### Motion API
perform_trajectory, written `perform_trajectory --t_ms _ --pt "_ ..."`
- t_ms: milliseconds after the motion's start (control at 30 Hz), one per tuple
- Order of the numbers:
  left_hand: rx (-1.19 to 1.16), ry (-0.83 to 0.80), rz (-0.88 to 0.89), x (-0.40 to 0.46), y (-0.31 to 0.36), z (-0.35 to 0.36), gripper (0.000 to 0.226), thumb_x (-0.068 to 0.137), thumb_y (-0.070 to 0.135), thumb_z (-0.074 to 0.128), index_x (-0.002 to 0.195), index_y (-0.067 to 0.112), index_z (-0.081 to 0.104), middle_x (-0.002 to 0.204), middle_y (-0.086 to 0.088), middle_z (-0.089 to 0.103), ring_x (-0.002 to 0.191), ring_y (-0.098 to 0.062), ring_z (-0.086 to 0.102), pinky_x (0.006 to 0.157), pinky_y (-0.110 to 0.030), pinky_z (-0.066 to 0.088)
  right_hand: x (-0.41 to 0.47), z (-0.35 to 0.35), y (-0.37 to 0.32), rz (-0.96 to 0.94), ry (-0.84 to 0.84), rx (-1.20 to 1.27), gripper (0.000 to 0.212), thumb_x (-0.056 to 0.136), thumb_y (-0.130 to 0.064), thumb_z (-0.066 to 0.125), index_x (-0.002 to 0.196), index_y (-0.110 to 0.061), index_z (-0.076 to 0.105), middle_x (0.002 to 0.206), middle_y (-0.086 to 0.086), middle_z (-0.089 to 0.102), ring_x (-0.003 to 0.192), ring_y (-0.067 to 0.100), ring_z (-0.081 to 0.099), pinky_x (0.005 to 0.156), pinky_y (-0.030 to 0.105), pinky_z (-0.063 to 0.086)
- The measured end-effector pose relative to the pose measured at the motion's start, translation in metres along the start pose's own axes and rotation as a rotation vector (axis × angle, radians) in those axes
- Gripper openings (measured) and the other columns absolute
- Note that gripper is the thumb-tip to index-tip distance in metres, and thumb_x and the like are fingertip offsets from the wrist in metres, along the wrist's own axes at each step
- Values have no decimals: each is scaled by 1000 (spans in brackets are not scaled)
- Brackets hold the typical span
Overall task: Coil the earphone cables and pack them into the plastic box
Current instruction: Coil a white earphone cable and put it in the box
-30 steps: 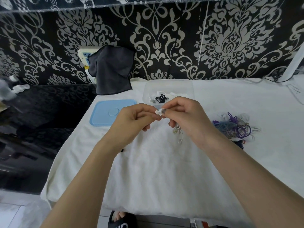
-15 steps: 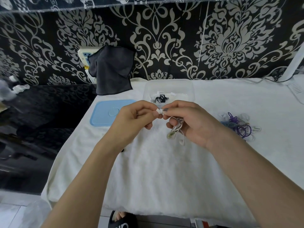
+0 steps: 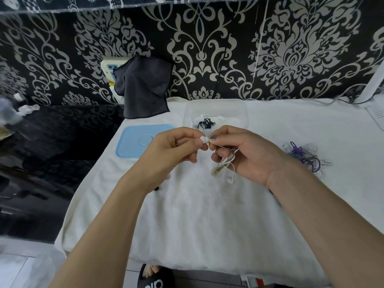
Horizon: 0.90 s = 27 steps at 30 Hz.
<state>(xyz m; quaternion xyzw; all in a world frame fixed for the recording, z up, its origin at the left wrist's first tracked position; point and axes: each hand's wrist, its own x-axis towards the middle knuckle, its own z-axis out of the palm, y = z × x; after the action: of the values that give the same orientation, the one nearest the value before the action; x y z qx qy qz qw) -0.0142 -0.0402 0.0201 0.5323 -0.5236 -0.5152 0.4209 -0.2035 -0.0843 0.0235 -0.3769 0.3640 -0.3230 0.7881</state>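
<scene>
Midway: black earphones [image 3: 205,123] already lie in the plastic box [image 3: 216,107]. Left hand [image 3: 176,148] and right hand [image 3: 245,152] pinch white earphones [image 3: 223,165], half-coiled; purple tangle [image 3: 303,156] waits on the desk [image 3: 207,215].

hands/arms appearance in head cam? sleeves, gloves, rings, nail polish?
Both forearms are bare: no sleeves, gloves, watch or bracelet in view. The left hand has a thin ring on one of its fingers. The right hand shows dark grey-blue polish on the thumbnail; no ring is visible on it.
</scene>
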Motion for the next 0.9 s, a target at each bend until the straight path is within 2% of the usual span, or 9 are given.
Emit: perform_trajectory --t_ms 233,400,567,700,767,833,900 --pt "-87 -42 -57 -1 2 -2 11 96 13 64 98 8 73 84 -7 67 67 -11 57 72 -19 52 0 2 0 0 -25 -8 20 89 5 60 75 -7 67 70 8 63 46 9 45 64 25 52" --pt "-138 -78 -72 -1 4 -3 19 84 22 70 96 8 73 89 -13 65 68 -10 57 72 -19 52 0 3 0 -15 -13 -36 17 89 4 62 77 -8 66 70 8 66 47 8 45 65 25 53" --pt "-20 -40 -37 -1 4 -4 7 96 6 64 100 6 70 85 -9 73 69 -13 60 75 -21 53 1 3 2 5 -4 -34 17 90 4 62 77 -7 66 70 9 67 46 8 46 64 25 52" --pt "64 -3 22 -3 6 -4 7 96 5 64 99 6 71 88 -14 73 71 -15 63 74 -22 54 1 2 3 29 -9 11 21 90 3 61 73 -7 67 69 8 66 44 7 45 63 24 53" --pt "20 -14 14 -4 8 -4 7 96 8 64 97 6 71 85 -12 71 70 -14 61 74 -21 53 0 4 3 43 -26 58 19 86 2 63 71 -8 69 69 8 66 44 7 44 61 24 52" --pt "-61 -33 -16 -4 8 -3 10 98 9 61 99 6 71 84 -8 69 69 -13 60 73 -20 53 -1 6 2 56 -26 111 5 75 -2 68 73 -7 69 69 8 65 43 6 43 60 24 52" --pt "-108 -36 -29 -4 7 -2 12 99 9 59 101 4 70 85 -8 67 69 -12 59 72 -20 53 -1 6 3 83 -9 166 5 72 -4 71 76 -6 71 71 8 64 42 6 43 61 24 52"
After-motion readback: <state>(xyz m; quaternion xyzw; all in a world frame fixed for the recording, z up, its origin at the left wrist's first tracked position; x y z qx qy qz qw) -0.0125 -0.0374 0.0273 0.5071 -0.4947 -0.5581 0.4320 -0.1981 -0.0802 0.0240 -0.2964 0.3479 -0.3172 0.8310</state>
